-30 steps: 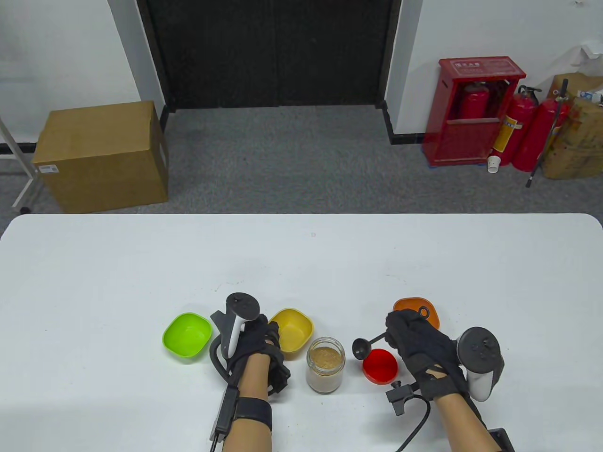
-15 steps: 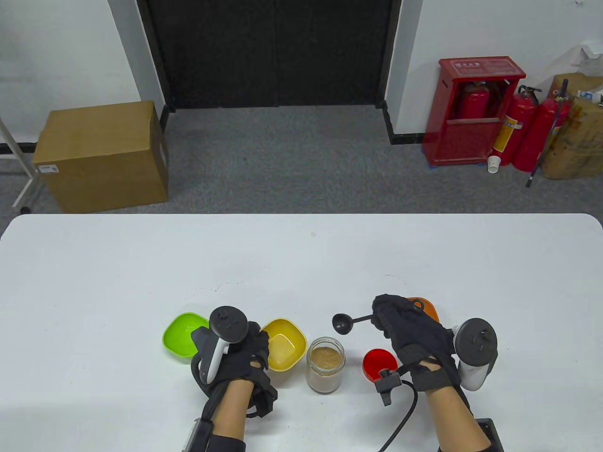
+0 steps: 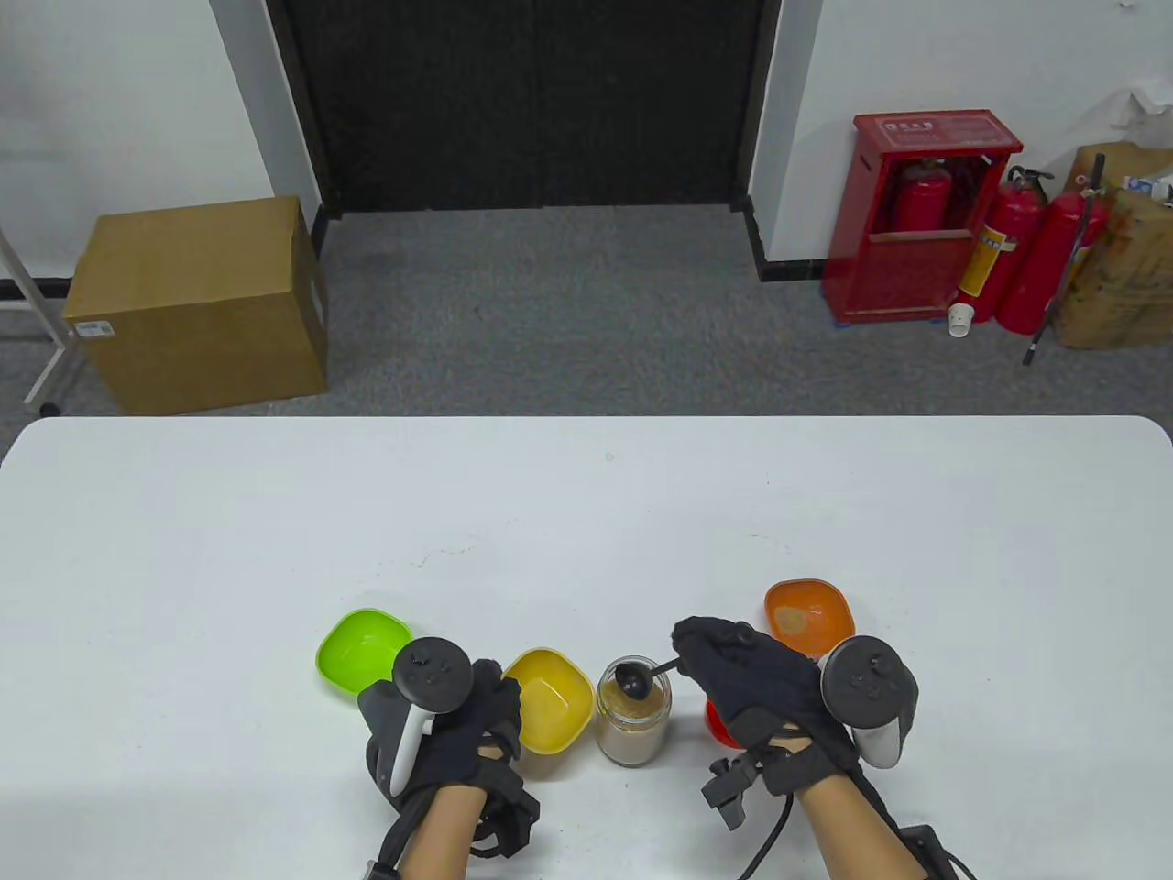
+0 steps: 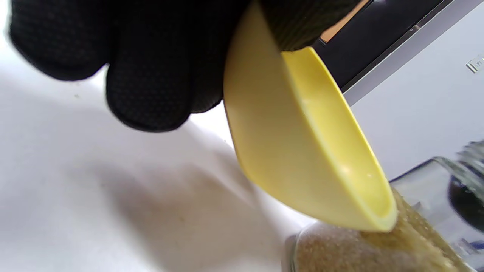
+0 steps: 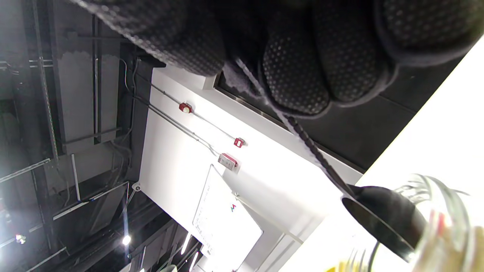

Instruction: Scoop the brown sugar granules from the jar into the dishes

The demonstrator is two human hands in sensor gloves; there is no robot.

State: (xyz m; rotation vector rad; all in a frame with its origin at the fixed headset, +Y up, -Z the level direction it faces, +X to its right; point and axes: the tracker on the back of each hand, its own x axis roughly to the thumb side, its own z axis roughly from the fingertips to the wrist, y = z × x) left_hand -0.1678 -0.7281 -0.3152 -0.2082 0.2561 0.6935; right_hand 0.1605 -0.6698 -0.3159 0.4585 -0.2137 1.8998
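Lower centre: right hand (image 3: pixel 751 692) grips spoon (image 3: pixel 634 678) over jar (image 3: pixel 632 710); left hand (image 3: pixel 458 724) holds yellow dish (image 3: pixel 550 701); green dish (image 3: pixel 359 646), orange dish (image 3: pixel 806 616) flank.

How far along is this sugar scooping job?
Early on. The orange dish already holds a little pale sugar. Right now the right hand dips the black scoop into the glass jar of brown sugar, while the left hand holds the yellow dish beside it. Yellow and green dish look empty.
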